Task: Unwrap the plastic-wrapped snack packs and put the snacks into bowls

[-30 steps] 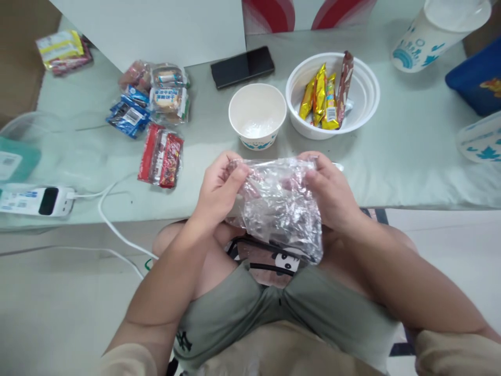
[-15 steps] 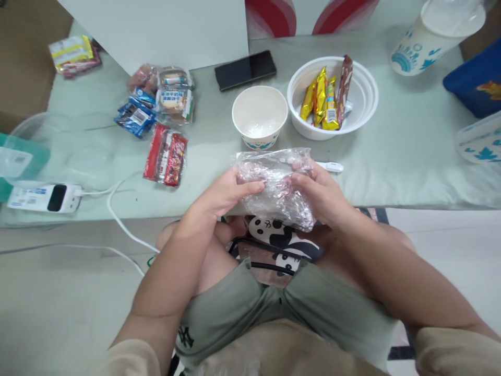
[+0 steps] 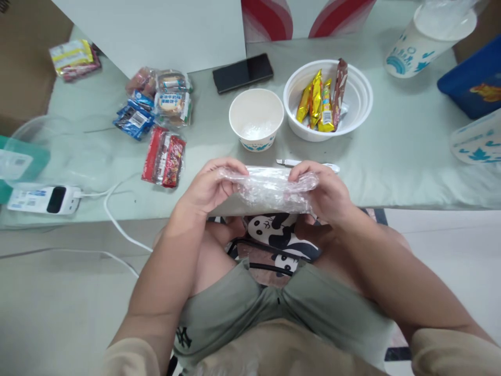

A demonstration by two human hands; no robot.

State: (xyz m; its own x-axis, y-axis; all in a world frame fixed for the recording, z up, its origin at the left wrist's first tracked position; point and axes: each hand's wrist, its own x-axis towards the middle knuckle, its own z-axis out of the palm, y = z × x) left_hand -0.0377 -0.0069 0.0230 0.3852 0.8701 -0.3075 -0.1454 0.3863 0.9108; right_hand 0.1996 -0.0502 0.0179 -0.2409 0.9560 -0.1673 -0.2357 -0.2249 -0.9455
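We see soft, even indoor light, faint shadows, and white glints along the crumpled clear plastic wrapper (image 3: 270, 187). Mild blur softens fine print for us, and the tall white paper cup with blue print (image 3: 415, 48) looks stretched towards the edge.

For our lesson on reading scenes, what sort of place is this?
Possibly a home or dorm room: snacks and a phone share a cloth-covered table.

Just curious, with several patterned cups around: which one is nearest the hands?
The patterned cup just left of the white snack bowl, right beyond the held clear plastic. The upper-right cup and right-edge cup are much farther off.
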